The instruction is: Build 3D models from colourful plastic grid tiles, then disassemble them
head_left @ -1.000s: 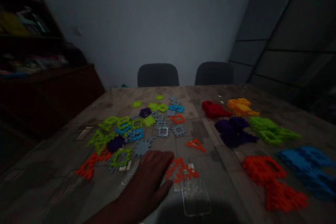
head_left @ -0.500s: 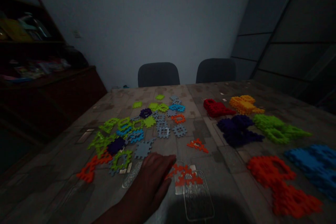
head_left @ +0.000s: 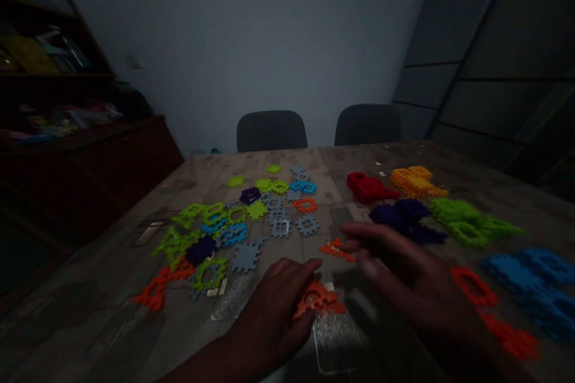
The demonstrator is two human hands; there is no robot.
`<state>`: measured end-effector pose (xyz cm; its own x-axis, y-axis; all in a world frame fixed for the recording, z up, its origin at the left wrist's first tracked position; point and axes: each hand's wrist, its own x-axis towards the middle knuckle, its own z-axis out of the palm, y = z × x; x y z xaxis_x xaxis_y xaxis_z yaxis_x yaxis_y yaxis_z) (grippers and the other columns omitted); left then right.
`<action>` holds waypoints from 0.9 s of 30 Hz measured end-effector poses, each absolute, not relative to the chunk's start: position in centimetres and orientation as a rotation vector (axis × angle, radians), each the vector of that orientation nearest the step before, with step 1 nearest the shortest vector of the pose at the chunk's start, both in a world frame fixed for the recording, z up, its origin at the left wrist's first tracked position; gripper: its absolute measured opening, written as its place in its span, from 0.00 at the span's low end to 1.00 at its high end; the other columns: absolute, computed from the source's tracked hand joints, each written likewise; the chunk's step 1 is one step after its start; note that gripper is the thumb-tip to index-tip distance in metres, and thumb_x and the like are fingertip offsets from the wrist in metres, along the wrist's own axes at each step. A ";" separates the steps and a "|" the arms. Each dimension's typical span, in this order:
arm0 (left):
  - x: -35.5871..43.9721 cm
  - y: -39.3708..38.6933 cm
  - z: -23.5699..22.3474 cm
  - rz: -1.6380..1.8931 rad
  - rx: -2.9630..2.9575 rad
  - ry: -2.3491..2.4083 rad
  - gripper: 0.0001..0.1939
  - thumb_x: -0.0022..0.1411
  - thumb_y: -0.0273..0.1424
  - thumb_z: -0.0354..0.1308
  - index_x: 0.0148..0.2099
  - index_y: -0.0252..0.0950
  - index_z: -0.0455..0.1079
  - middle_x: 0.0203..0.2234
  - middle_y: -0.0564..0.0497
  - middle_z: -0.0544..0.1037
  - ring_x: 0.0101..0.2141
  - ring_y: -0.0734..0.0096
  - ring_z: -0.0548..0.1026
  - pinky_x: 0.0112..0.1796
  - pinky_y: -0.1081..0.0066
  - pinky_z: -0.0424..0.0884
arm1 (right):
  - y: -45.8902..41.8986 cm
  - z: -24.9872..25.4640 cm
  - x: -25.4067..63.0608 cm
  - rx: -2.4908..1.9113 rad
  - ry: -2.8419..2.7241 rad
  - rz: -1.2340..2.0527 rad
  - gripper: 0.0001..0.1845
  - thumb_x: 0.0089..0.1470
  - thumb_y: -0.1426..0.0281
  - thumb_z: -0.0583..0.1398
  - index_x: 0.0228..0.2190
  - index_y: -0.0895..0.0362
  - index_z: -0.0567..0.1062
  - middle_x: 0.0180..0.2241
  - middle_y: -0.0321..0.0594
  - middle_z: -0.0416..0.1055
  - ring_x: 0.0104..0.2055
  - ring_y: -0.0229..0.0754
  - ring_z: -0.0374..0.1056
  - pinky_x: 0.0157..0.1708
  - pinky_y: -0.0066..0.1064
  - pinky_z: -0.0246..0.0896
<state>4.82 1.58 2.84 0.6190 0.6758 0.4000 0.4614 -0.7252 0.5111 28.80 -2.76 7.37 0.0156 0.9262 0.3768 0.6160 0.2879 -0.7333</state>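
My left hand (head_left: 278, 302) is low in the middle of the view. Its thumb and fingers close around the left edge of an orange interlocking toy piece (head_left: 321, 298), which looks slightly tilted; a second orange piece seems to lie under it. To the right, my right hand (head_left: 404, 278) hovers over the table with thumb and fingers apart, holding nothing. Just left of its fingertips lies an orange triangular piece (head_left: 335, 249). A grey square piece (head_left: 246, 256) rests beyond my left knuckles. My right hand and forearm partly cover the orange pile (head_left: 474, 284).
Mixed lime, grey, blue and purple pieces spread over the left of the table (head_left: 179, 170). On the right are single-colour piles: red (head_left: 368, 187), yellow (head_left: 415, 181), purple (head_left: 404, 218), lime (head_left: 469, 220) and blue (head_left: 521, 269). Two chairs (head_left: 272, 130) stand behind.
My right hand has come into view from the lower right. My left hand has moved slightly right, and its fingers now close on an orange piece.
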 end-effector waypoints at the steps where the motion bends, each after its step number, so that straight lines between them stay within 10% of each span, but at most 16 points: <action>1: 5.3 1.7 2.7 0.816 2.485 0.880 0.33 0.64 0.26 0.56 0.67 0.45 0.51 0.45 0.48 0.74 0.44 0.60 0.72 0.47 0.60 0.71 | -1.5 7.2 28.1 -1.419 -1.727 0.429 0.18 0.65 0.64 0.55 0.53 0.52 0.72 0.53 0.45 0.72 0.52 0.49 0.70 0.49 0.44 0.70; 10: 5.3 1.9 0.6 0.772 2.501 0.862 0.35 0.62 0.28 0.60 0.67 0.44 0.50 0.54 0.45 0.72 0.52 0.56 0.70 0.53 0.55 0.67 | 1.7 3.2 27.0 -1.692 -2.088 0.318 0.24 0.57 0.77 0.56 0.56 0.63 0.70 0.55 0.54 0.70 0.57 0.56 0.64 0.57 0.50 0.61; 27: 4.6 2.4 2.2 1.045 2.444 1.018 0.27 0.64 0.29 0.58 0.63 0.40 0.59 0.44 0.47 0.78 0.43 0.59 0.75 0.46 0.57 0.72 | 2.4 3.5 27.8 -1.695 -2.029 0.406 0.31 0.57 0.74 0.58 0.62 0.61 0.64 0.55 0.54 0.71 0.56 0.53 0.67 0.54 0.46 0.63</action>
<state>4.64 2.39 2.21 0.4859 0.7076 0.5131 0.4937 -0.7066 0.5069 27.79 2.45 3.45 -0.1326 0.9783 0.1591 0.8417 0.1959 -0.5032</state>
